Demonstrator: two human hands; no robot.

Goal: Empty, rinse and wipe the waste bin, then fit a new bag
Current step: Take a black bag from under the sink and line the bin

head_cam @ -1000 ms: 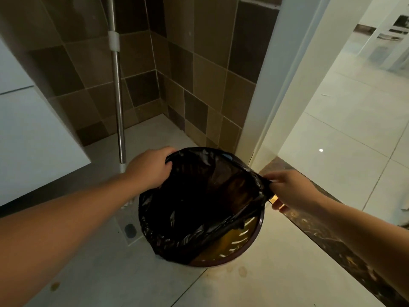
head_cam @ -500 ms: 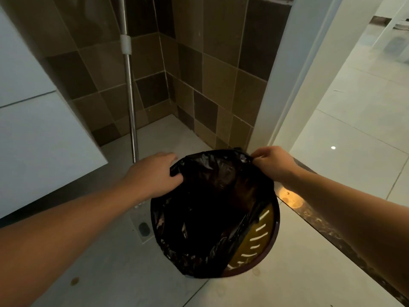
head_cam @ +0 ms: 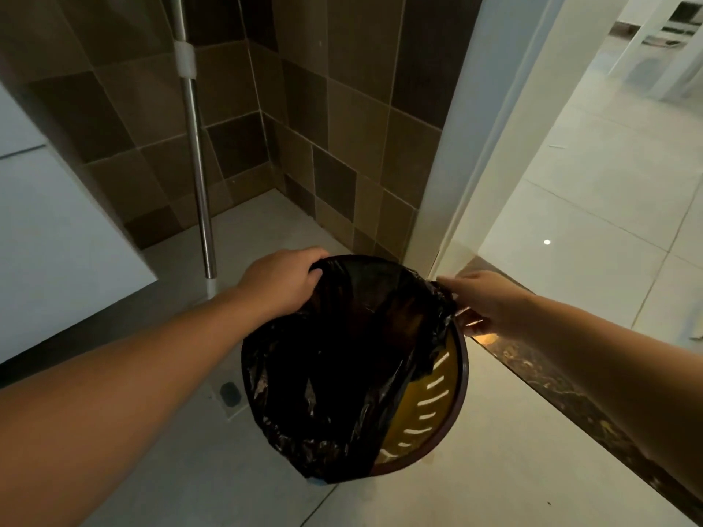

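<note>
A round brown waste bin [head_cam: 454,405] with slotted yellowish walls stands on the floor near the doorway. A black plastic bag [head_cam: 342,374] is spread over its mouth and covers the left and far rim; the right inner wall still shows. My left hand [head_cam: 279,281] grips the bag's edge at the far left rim. My right hand [head_cam: 485,302] pinches the bag's edge at the right rim.
A metal mop handle [head_cam: 198,176] leans in the tiled corner behind the bin. A white cabinet [head_cam: 57,241] juts out at the left. A floor drain [head_cam: 229,393] lies left of the bin. A dark stone threshold [head_cam: 563,389] and the white door frame [head_cam: 479,146] border the right.
My right hand moved from the far rim round to the right rim, pulling the bag's edge with it. My left hand kept its grip at the far left rim.
</note>
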